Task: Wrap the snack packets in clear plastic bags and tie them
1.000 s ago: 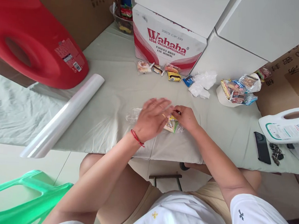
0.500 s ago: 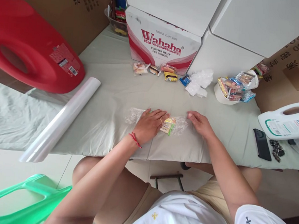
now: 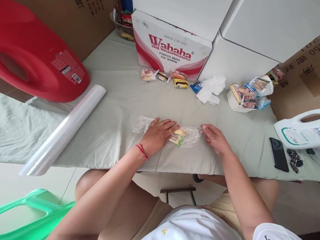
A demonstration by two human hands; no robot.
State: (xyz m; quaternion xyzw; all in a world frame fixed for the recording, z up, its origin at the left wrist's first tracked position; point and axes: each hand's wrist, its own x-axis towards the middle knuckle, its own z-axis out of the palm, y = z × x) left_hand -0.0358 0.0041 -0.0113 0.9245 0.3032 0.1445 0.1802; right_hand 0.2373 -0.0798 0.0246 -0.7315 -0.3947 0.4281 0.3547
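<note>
Near the table's front edge lie snack packets (image 3: 176, 139) with yellow and green print, on and partly under crinkled clear plastic film (image 3: 192, 137). My left hand (image 3: 160, 134) rests flat over the packets, fingers stretched out, hiding much of them. It wears a ring and a red cord bracelet. The film sticks out on both sides of this hand. At its right end, my right hand (image 3: 214, 138) is closed in a pinch on the film's edge, thumb against fingers.
A roll of clear film (image 3: 66, 128) lies at left beside a red jug (image 3: 38, 53). Along the Wahaha box (image 3: 172, 47) sit small wrapped snacks (image 3: 181, 83) and crumpled plastic (image 3: 213, 88). Rightward are a snack-filled white bowl (image 3: 239, 105), white bottle (image 3: 307, 128), phone (image 3: 279, 154) and keys (image 3: 295, 160).
My right hand has turned slightly and now pinches the film's right end, which looks more spread. My left hand stays on the packets. The whole view has shifted a little.
</note>
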